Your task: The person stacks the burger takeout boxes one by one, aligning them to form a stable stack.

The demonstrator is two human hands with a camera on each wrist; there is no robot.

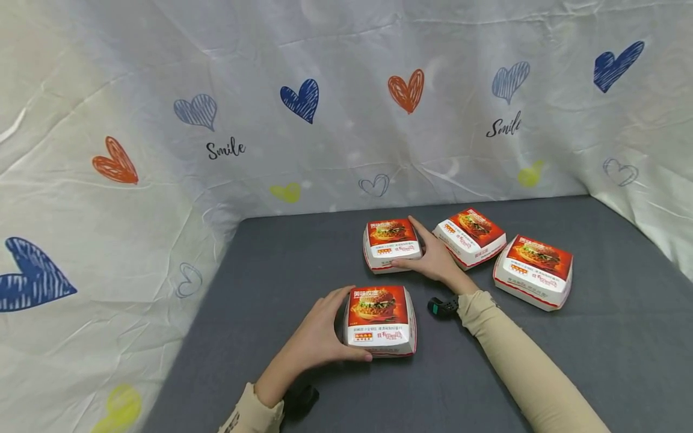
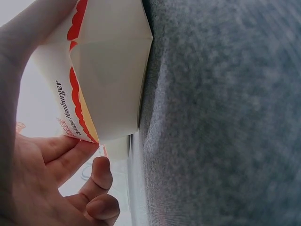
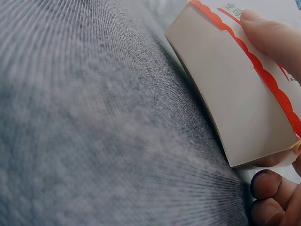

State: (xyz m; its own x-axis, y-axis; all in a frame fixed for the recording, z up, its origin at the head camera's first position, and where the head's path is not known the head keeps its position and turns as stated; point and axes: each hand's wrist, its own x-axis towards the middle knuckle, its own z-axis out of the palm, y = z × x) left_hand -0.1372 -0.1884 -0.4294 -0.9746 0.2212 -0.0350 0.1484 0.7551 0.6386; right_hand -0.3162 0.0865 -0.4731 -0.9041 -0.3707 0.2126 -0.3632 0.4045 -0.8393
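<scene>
A hamburger box, white with a red burger picture on its lid, sits nearest the person. My left hand grips it from the left, thumb along the near side and fingers at the far corner. In the left wrist view, two fingertips meet the lid edge of this box, while other fingers bend below it. Farther back is a matching hamburger box. My right hand holds that one from its right side, with the thumb on its printed near face in the right wrist view.
Two more hamburger boxes stand right of my right hand: one angled box close beside it, another box farther right. All are on a dark grey tabletop. A white cloth with hearts hangs behind and at the sides.
</scene>
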